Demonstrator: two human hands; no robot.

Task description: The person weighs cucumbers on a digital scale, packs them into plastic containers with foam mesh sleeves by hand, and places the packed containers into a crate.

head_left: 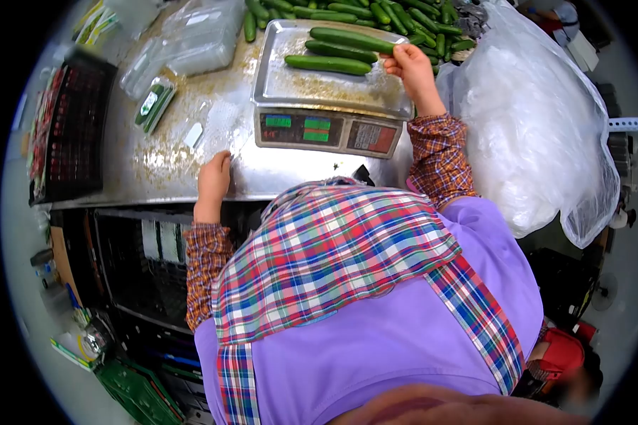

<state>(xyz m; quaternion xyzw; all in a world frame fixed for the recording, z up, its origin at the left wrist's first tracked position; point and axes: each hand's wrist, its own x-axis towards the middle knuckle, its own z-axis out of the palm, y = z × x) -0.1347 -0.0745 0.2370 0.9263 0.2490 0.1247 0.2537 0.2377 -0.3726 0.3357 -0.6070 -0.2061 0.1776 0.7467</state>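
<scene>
My right hand (412, 67) pinches the right end of a long green cucumber (351, 39) at the back of the scale's metal pan (283, 88). Two more cucumbers lie on the pan in front of it, one in the middle (342, 52) and one nearest me (327, 64). Below the pan, the scale's display panel (317, 129) shows lit green readouts too small to read. My left hand (215, 178) is by the table's front edge, left of the scale, holding nothing, its fingers loosely bent. A small white label (193, 135) lies just beyond it.
Many cucumbers (397, 15) are heaped behind the scale. Clear plastic trays (198, 42) and a wrapped cucumber pack (154, 105) lie on the metal table (156, 177). A large clear plastic bag (532, 127) bulges at right. A black crate (74, 131) stands left; another person (560, 358) is behind me.
</scene>
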